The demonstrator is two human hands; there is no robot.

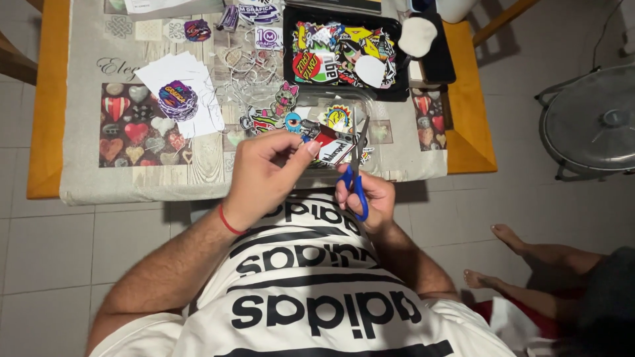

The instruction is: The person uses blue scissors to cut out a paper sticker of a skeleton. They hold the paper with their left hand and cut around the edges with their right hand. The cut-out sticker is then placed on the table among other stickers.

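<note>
1. A printed sticker sheet (pixel 329 147) is pinched between thumb and fingertips of the left hand (pixel 264 173), just near of the table (pixel 46 106) edge.
2. Blue-handled scissors (pixel 357 173) are gripped closed-fisted by the right hand (pixel 370 198), blades pointing far and slightly parted at the sheet.
3. The sheet is judged light, thin and floppy; it is best held close beside the cut line.
4. Cut stickers fill the black tray (pixel 291 66) farther off.

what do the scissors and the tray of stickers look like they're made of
Scissors: blades look like bare metal, grey with a dull shine; the blue handles look like smooth moulded plastic, held in the right hand. Black tray: probably plastic, judging by its thin, rounded, slightly glossy rim, though that is uncertain.
</note>
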